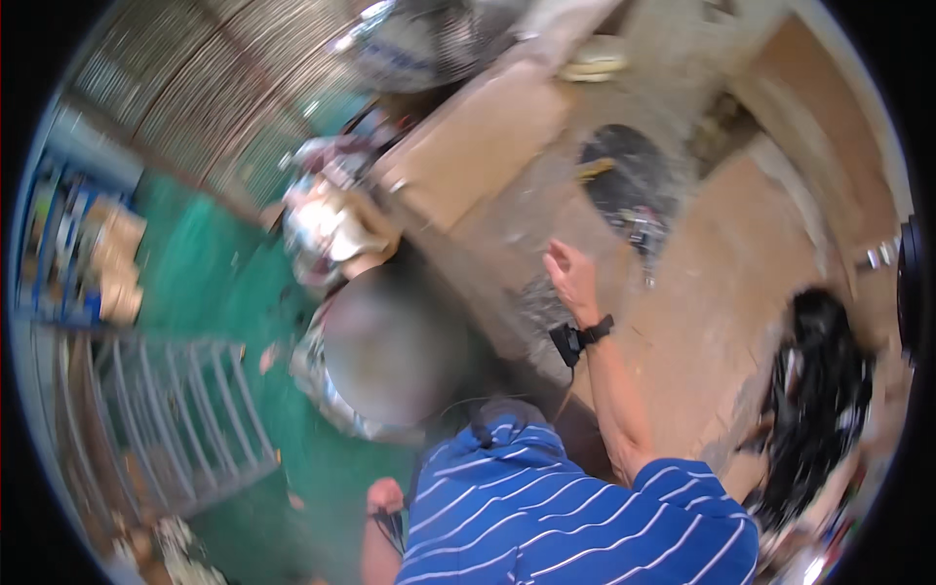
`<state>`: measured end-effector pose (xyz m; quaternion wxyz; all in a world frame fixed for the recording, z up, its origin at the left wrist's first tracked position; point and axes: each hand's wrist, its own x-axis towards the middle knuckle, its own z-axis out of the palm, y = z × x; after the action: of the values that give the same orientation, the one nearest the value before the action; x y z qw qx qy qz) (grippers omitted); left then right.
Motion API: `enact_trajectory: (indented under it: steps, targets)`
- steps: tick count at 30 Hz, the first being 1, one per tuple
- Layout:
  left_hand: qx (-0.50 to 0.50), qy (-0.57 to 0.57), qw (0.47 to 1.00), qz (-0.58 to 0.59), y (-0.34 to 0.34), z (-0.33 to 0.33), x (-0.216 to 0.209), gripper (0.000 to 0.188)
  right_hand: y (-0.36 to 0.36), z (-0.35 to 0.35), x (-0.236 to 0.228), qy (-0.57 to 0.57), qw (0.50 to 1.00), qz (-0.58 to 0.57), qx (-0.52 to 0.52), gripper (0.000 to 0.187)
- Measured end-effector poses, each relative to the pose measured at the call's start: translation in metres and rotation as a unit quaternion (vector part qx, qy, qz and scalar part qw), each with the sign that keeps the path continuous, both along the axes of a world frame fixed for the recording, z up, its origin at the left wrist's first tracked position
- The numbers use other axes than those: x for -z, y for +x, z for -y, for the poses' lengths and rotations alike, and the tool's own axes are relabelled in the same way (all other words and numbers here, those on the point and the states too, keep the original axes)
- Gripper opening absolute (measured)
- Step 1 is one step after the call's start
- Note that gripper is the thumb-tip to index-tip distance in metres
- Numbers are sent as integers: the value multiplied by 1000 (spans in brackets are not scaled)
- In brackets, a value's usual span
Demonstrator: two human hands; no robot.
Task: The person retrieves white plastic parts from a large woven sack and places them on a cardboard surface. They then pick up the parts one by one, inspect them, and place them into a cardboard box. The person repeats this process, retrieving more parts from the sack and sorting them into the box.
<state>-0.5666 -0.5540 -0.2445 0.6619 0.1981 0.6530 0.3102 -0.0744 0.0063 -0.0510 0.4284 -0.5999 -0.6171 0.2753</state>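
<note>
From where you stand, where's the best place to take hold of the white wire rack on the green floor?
Grip the wire rack by its outer frame bar on the right edge, coming down from above. It seems to lie flat on the green floor, and the open gaps between its bars let fingers hook under. Blur hides finer detail.
</note>
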Motion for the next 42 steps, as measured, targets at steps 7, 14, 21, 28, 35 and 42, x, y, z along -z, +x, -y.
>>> enact_trajectory:
  steps: [7, 14, 21, 28, 35, 42]
  targets:
    - [-67, -183, 948, -253, 27, -39, -50, 46, -77, 68, 61, -262, 849, 157, -432, 48]
    - [100, -124, 946, -284, 87, -47, -98, 44, -87, 94, 97, -138, 778, 322, -521, 37]
    - [126, -162, 941, -268, 89, 15, -67, 41, -99, 94, 61, -178, 778, 351, -490, 34]
    - [6, -268, 937, -225, 50, 82, -26, 43, -90, 127, 62, -236, 757, 387, -471, 44]
    - [-89, -289, 930, -210, 18, 86, -13, 42, -134, 119, 98, -270, 698, 405, -525, 48]
    - [-79, -249, 951, -163, 11, -11, -20, 46, -238, 86, 183, -238, 705, 343, -574, 35]
